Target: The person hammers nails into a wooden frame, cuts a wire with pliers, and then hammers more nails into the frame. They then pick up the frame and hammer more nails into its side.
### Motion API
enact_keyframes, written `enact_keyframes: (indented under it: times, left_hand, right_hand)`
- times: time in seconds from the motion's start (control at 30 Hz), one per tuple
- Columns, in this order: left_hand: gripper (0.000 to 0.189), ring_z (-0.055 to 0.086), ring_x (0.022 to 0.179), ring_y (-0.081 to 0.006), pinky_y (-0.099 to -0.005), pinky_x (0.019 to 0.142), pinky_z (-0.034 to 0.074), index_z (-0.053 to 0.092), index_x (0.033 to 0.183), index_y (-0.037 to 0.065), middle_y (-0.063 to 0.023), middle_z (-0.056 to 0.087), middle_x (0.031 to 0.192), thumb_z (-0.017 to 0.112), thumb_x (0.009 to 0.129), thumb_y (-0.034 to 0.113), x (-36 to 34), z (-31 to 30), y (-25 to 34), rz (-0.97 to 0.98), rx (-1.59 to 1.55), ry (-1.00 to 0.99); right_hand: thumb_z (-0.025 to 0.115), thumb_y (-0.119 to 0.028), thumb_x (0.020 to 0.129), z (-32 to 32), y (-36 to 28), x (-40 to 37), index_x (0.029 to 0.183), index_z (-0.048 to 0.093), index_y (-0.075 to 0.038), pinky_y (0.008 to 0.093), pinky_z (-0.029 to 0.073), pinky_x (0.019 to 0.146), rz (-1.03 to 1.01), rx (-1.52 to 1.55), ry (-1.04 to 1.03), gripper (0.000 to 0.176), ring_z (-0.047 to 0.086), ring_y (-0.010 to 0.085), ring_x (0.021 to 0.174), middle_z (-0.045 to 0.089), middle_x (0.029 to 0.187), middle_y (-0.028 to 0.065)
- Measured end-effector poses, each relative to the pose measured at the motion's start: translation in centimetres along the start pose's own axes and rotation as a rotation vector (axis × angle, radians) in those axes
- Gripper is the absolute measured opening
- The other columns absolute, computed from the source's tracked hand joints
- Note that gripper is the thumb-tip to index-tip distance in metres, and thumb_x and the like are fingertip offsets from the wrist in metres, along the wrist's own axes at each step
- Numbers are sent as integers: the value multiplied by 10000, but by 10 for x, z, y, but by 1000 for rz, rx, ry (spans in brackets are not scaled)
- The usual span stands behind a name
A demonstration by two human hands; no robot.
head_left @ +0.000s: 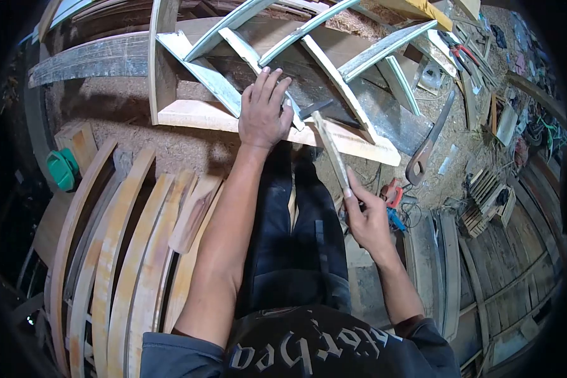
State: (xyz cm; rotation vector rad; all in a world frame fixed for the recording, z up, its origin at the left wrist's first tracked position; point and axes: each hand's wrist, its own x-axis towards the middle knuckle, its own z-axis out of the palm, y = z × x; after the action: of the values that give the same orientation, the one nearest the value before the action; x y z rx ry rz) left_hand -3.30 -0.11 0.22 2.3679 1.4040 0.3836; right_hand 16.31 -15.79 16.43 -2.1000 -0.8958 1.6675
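My right hand (366,217) is wrapped round the lower end of a hammer's pale wooden handle (332,148). The dark hammer head (316,108) is over the front edge of a wooden frame, near its pale front board (198,116). My left hand (266,110) lies palm down, fingers spread, on the crossed slats at that front board. Painted slats (201,75) run diagonally in a lattice across the frame. Whether the hammer head touches the wood, I cannot tell.
Curved boards (123,252) stand in a row at the lower left, near a green container (62,169). A handsaw (429,142) lies right of the frame, with red-handled pliers (463,53) above. A red and blue power tool (394,195) sits beyond my right hand.
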Motion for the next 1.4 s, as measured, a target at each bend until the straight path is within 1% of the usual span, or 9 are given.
enact_keyframes:
  times: [0.23, 0.37, 0.47, 0.73, 0.77, 1.07, 1.27, 1.33, 1.4]
  left_hand:
    - [493, 413, 1419, -283, -438, 1075, 372, 575, 1330, 138, -62, 525, 1438, 626, 843, 197, -1, 1, 0, 9, -5, 29]
    - [492, 419, 1413, -281, -437, 1074, 374, 576, 1325, 136, -61, 528, 1432, 627, 839, 193, -1, 2, -2, 18, -6, 42]
    - [488, 423, 1409, -280, -437, 1073, 375, 577, 1321, 138, -61, 532, 1424, 627, 838, 191, -1, 2, -1, 11, 0, 35]
    - [486, 423, 1411, -275, -433, 1075, 375, 580, 1319, 147, -61, 528, 1434, 628, 837, 190, -2, 0, 1, 10, -17, 34]
    - [487, 424, 1411, -274, -433, 1074, 375, 580, 1319, 146, -60, 527, 1435, 627, 837, 190, -1, 2, -1, -1, -17, 27]
    - [491, 425, 1410, -281, -437, 1082, 369, 582, 1319, 130, -62, 537, 1425, 635, 835, 191, 0, 1, -2, 14, -20, 36]
    - [487, 412, 1422, -286, -434, 1097, 354, 575, 1328, 118, -71, 543, 1421, 630, 848, 175, -2, 1, -1, 17, -24, 11]
    - [492, 406, 1427, -293, -434, 1100, 352, 570, 1335, 112, -75, 538, 1430, 628, 850, 168, -1, 2, -1, 6, -12, 13]
    - [486, 402, 1429, -309, -440, 1106, 346, 564, 1339, 103, -84, 539, 1433, 622, 861, 162, 1, 1, 1, 30, -28, 11]
  right_hand:
    - [528, -20, 1005, -2, -17, 1, 1505, 404, 31, 274, 437, 592, -109, 115, 406, 518, 500, 91, 657, 592, 802, 45]
    - [545, 0, 964, 21, 25, 2, 1450, 481, 41, 346, 481, 659, -411, -154, 200, 492, 541, 161, 680, 599, 763, 124]
    - [554, -5, 957, 12, 14, -5, 1439, 510, 14, 342, 472, 652, -30, 68, 104, 485, 537, 147, 681, 590, 743, 107]
    - [551, -59, 998, 23, 8, 6, 1452, 494, 6, 243, 428, 603, -325, -118, 127, 462, 453, 78, 668, 548, 732, 29]
    - [539, -58, 1010, 7, 5, -6, 1454, 485, 18, 241, 427, 606, 49, 25, 4, 454, 459, 68, 680, 550, 746, 9]
    - [522, -25, 1007, 21, 9, 0, 1500, 416, 22, 226, 419, 620, -60, 227, 328, 507, 463, 71, 686, 521, 762, 15]
    - [535, -17, 981, 15, 9, -6, 1464, 460, 43, 336, 510, 701, -44, 217, 386, 492, 626, 173, 752, 675, 851, 150]
    - [535, -4, 964, 32, 24, 0, 1432, 489, 53, 387, 522, 737, -374, -96, 485, 474, 679, 275, 774, 704, 923, 227]
    - [554, -5, 939, 32, 20, -10, 1384, 526, 69, 391, 526, 780, -250, -143, 134, 452, 685, 373, 812, 686, 955, 268]
